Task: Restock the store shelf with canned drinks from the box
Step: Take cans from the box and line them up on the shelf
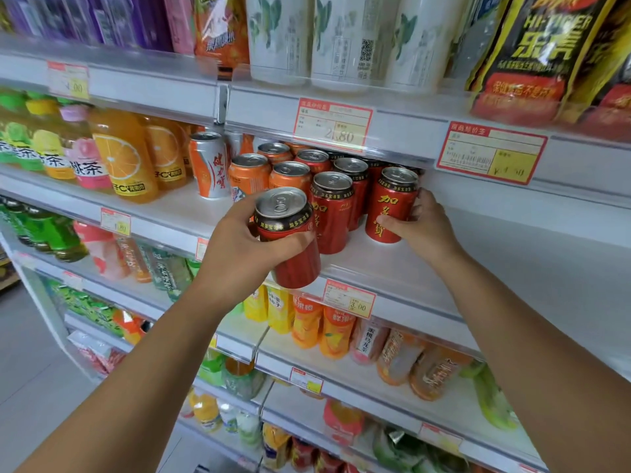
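Observation:
My left hand (239, 244) grips a red can with a black top band (290, 244), held in the air just in front of the white shelf's front edge (386, 285). My right hand (420, 227) holds another red can (392, 206) that stands on the shelf, thumb in front and fingers behind it. Between the two stands a third red can (333, 213), with more red cans in rows behind it. The box is not in view.
Orange cans (249, 175) and a white-orange can (209, 165) stand left of the red ones. Juice bottles (126, 155) fill the shelf's left end. The shelf surface right of my right hand is bare (512, 254). The shelf above hangs low with price tags (333, 126).

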### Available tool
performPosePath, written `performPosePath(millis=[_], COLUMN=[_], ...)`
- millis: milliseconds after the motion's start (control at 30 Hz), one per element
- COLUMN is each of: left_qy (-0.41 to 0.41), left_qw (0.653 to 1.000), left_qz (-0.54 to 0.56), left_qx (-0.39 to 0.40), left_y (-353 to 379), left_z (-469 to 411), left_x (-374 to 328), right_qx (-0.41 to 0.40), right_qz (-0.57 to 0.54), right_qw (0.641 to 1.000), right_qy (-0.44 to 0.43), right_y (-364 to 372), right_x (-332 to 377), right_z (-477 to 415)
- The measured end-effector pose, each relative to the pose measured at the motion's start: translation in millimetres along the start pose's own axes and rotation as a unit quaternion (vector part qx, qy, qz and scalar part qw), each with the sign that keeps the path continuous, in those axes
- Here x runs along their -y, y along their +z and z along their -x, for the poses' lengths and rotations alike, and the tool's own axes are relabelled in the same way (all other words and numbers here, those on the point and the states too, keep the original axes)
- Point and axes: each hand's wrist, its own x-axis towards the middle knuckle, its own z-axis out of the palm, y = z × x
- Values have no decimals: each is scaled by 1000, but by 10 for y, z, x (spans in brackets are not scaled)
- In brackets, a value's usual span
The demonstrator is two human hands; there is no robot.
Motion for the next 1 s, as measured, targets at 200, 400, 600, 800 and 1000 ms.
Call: performPosePath(millis=[200,400,600,800,1000], left_qy=[0,6,29,58,84], left_qw=[1000,999,997,996,987], left_qz=[15,30,33,6,-127], left_qx=[18,40,66,67,59], left_y=[41,172,391,739,565], left_z=[-18,-31,-100,-117,-100], left_x=[-9,-73,-167,-276,46], right_qx=[-39,-35,85,48,-17], right_qz=[-34,-21,-99,-170,-95], right_qw=[999,999,983,980,993], right_qy=[-17,-13,-126,-95,-61], right_y=[114,62,-71,32,-128], right_x=[-3,44,379,431,290], right_z=[-21,101,952,1020,795])
